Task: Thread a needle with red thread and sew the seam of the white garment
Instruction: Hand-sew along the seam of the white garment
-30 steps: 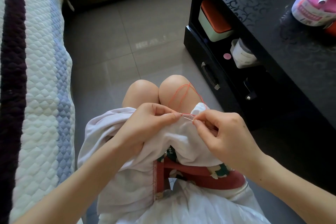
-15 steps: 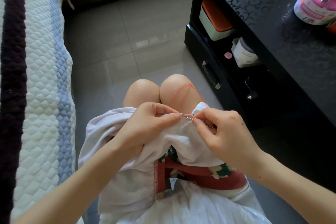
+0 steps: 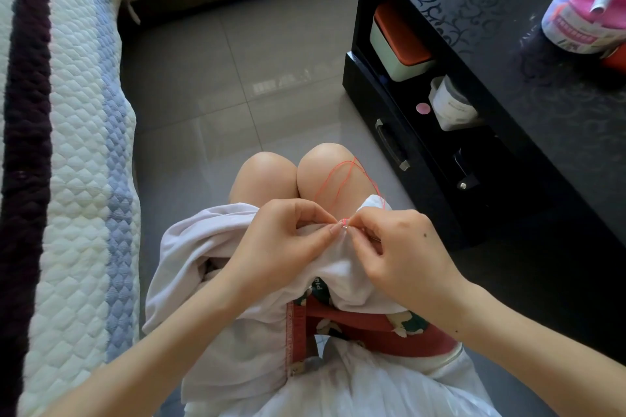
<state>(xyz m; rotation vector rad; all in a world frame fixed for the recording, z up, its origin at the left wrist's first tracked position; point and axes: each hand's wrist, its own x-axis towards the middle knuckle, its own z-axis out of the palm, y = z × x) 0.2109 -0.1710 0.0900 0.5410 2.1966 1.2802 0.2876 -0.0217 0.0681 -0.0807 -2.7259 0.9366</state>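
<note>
Both hands meet right at the seam, close in over the lap. The left hand (image 3: 288,240) has thumb and forefinger clamped on a raised fold of the white garment (image 3: 189,247), with the other fingers curled under the cloth. The right hand (image 3: 403,254) comes in from the right, its thumb and forefinger pinching the needle (image 3: 343,227). We get only a tiny glint of steel between the two sets of fingertips, which are all but touching; the rest of it is hidden. There's a dab of red at the same spot, and from there the red thread (image 3: 338,165) runs away in slack loops across the right of the two bare knees (image 3: 264,176), just beyond the hands.

The garment is bunched over the thighs and spills down to the near edge, with a red printed fabric (image 3: 366,322) showing beneath it.

Looking around us, there's a quilted bedspread (image 3: 78,179) along the left and grey floor tiles (image 3: 220,78) ahead. On the right stands a black cabinet (image 3: 559,118), with a pink-lidded tub (image 3: 582,10) on top. On its open shelf are an orange-lidded box (image 3: 399,41) and a white jar (image 3: 452,105).
</note>
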